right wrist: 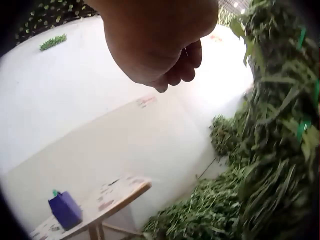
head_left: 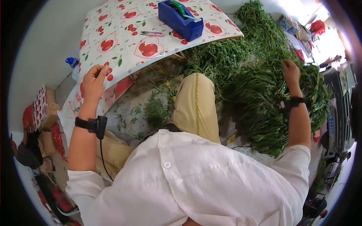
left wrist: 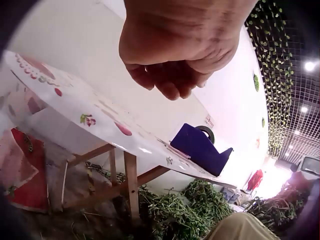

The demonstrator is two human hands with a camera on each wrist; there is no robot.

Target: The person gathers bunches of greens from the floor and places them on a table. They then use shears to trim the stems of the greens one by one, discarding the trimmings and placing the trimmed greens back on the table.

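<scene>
My left hand (head_left: pixel 94 81) hovers over the near edge of a low table (head_left: pixel 113 22) covered in an apple-print cloth. Its fingers (left wrist: pixel 172 82) are loosely curled with nothing in them. My right hand (head_left: pixel 291 71) reaches out over a big heap of cut green stalks (head_left: pixel 264 98). In the right wrist view its fingers (right wrist: pixel 175 70) curl loosely beside the greens (right wrist: pixel 270 150) and hold nothing. A blue tape dispenser (head_left: pixel 180 20) stands at the table's far side, with small scissors (head_left: pixel 152 34) lying beside it.
More greens (head_left: pixel 260 26) are piled behind the table and along the wall. My bent knee in khaki trousers (head_left: pixel 196 105) lies between table and heap. A blue-capped bottle (head_left: pixel 71 62) and a printed box (head_left: pixel 43 109) stand at the left. A parked car (head_left: pixel 337 101) is at the right.
</scene>
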